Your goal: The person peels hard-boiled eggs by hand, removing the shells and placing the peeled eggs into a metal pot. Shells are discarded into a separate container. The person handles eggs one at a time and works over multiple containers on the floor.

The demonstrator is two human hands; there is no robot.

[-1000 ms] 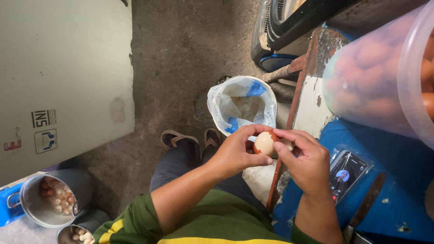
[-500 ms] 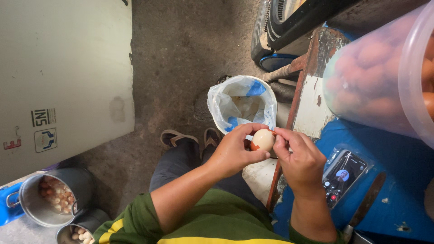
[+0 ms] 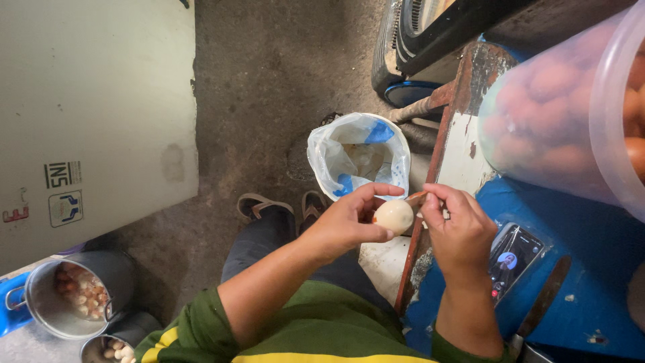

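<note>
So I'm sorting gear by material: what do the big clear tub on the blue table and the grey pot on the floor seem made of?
The big clear tub looks like translucent plastic: its orange contents show hazily through the wall. The grey pot on the floor looks like dull metal, probably aluminium or steel, with a thin rim and side handle.

Bare floor [image 3: 282,87] lies open from 10 to 12 o'clock of the hands. At 12, just beyond them, a lined bin [image 3: 359,158] stands in the way. At 1 to 3, the counter [image 3: 571,309] is crowded by a big tub [image 3: 557,114] and a phone [image 3: 514,259]. Pots [image 3: 67,302] sit at 8.
</note>
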